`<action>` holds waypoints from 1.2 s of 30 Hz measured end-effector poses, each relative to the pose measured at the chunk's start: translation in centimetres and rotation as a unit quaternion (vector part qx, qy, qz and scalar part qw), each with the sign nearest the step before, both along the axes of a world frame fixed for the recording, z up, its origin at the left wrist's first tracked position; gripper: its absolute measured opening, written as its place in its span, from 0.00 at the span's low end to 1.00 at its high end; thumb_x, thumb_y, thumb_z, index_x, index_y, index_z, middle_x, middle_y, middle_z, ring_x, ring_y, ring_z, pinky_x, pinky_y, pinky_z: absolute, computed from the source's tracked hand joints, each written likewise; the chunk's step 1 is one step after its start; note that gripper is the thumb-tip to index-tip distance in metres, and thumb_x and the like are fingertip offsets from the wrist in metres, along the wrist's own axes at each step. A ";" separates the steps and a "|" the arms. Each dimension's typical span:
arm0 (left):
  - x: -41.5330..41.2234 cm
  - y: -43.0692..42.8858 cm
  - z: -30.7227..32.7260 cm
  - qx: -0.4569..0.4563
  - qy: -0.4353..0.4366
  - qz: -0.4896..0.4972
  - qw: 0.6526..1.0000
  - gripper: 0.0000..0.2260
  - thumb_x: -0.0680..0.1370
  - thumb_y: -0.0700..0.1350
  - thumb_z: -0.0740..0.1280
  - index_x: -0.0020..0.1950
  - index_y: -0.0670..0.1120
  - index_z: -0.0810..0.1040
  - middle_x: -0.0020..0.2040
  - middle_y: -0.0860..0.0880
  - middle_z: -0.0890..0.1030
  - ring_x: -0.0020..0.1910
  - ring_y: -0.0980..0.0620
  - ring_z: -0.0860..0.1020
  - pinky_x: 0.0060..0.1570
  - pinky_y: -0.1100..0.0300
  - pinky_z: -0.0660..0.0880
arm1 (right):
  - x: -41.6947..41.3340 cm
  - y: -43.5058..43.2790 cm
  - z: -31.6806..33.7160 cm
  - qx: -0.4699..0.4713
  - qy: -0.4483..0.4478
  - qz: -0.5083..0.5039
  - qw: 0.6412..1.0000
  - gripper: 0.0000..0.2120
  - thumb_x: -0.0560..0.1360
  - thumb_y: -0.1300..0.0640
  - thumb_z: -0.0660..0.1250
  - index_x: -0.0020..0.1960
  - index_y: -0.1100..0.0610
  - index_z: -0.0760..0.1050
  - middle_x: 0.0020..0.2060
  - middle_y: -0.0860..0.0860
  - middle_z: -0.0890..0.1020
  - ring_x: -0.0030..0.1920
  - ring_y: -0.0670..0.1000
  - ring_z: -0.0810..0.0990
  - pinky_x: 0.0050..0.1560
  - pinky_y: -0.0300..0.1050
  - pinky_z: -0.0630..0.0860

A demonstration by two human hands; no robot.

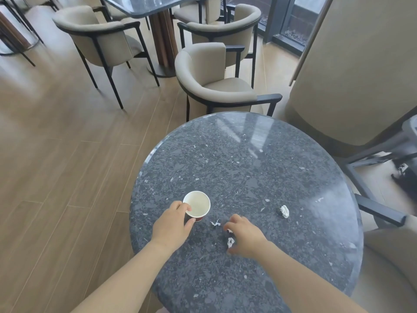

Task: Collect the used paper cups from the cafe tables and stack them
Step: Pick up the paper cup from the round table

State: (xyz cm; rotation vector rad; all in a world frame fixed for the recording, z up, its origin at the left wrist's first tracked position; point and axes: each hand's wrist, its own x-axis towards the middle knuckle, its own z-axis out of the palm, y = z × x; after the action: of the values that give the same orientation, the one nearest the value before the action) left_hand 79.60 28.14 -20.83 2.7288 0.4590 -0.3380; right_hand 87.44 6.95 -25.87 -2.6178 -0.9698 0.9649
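A paper cup [196, 205], white inside with a red base, stands upright near the left edge of the round dark stone table [248, 159]. My left hand [172, 224] grips its near side, thumb and fingers curled round the wall. My right hand [244, 236] hovers low over the table to the right of the cup, fingers curled around small white paper scraps [230, 241]; whether it actually pinches them is unclear.
Another scrap [215, 223] lies between my hands and a crumpled tissue [284, 211] sits farther right. Beige armchairs [216, 86] ring the table; a second dark table [144, 5] stands beyond. Wooden floor lies to the left.
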 end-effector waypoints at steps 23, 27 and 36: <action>-0.6 2.1 -0.8 -0.007 -0.029 -0.048 0.998 0.16 0.77 0.50 0.64 0.64 0.57 0.66 0.70 0.55 0.59 0.64 0.54 0.68 0.45 0.58 0.77 | -0.3 4.1 -1.1 0.030 -0.036 -0.056 0.997 0.19 0.74 0.53 0.66 0.64 0.50 0.68 0.60 0.50 0.66 0.60 0.53 0.66 0.49 0.48 0.75; -0.8 2.5 -0.9 -0.010 -0.029 -0.050 0.998 0.16 0.77 0.50 0.63 0.64 0.57 0.66 0.71 0.55 0.59 0.66 0.55 0.67 0.46 0.60 0.77 | -0.5 4.7 -1.5 0.042 -0.041 -0.043 0.997 0.10 0.75 0.57 0.65 0.56 0.53 0.73 0.56 0.52 0.67 0.57 0.55 0.67 0.46 0.48 0.74; 0.2 2.1 -1.0 -0.026 -0.022 -0.062 0.998 0.07 0.78 0.51 0.62 0.55 0.54 0.74 0.60 0.58 0.71 0.55 0.55 0.72 0.43 0.57 0.76 | 0.5 3.7 -0.8 0.100 -0.026 -0.177 0.979 0.05 0.76 0.58 0.63 0.48 0.57 0.77 0.51 0.52 0.72 0.48 0.52 0.75 0.45 0.41 0.71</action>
State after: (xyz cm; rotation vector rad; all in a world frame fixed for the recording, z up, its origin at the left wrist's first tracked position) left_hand 79.81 30.29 -21.82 2.7143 0.2670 -0.3165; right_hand 87.94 10.61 -26.71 -2.5330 -0.5460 0.6766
